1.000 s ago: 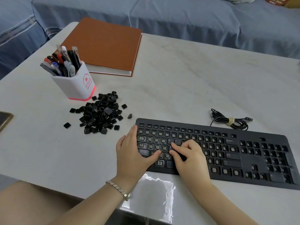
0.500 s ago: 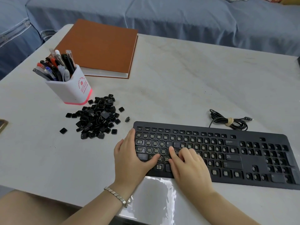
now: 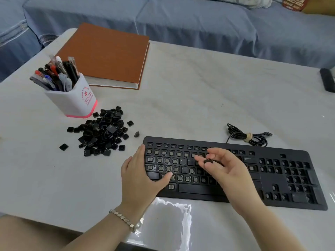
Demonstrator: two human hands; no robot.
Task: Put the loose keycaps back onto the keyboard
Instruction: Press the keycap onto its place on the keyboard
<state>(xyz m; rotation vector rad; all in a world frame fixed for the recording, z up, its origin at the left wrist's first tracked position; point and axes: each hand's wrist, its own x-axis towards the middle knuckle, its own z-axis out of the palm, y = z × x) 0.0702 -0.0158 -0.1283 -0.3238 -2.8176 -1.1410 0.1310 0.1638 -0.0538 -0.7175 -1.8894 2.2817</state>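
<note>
A black keyboard [image 3: 272, 154] lies at the table's front right, most of its switches bare; a few caps such as R, T, F and the space bar are fitted. The loose black keycaps [image 3: 103, 133] sit in a pile on the table to its left. My left hand [image 3: 139, 176] rests flat on the keyboard's left end, thumb on the lower key rows. My right hand [image 3: 226, 169] hovers above the middle rows, turned palm up, with a small black keycap [image 3: 208, 161] cradled in its curled fingers.
A white pen holder [image 3: 72, 100] full of pens stands behind the pile, and a brown book [image 3: 107, 55] lies beyond it. The coiled keyboard cable [image 3: 248, 136] lies behind the keyboard. A black remote [image 3: 327, 80] sits at the right edge. A blue sofa runs along the far side.
My right hand has lifted off the keys and turned palm up, showing a keycap in its fingers. My left hand stays on the keyboard's left end.
</note>
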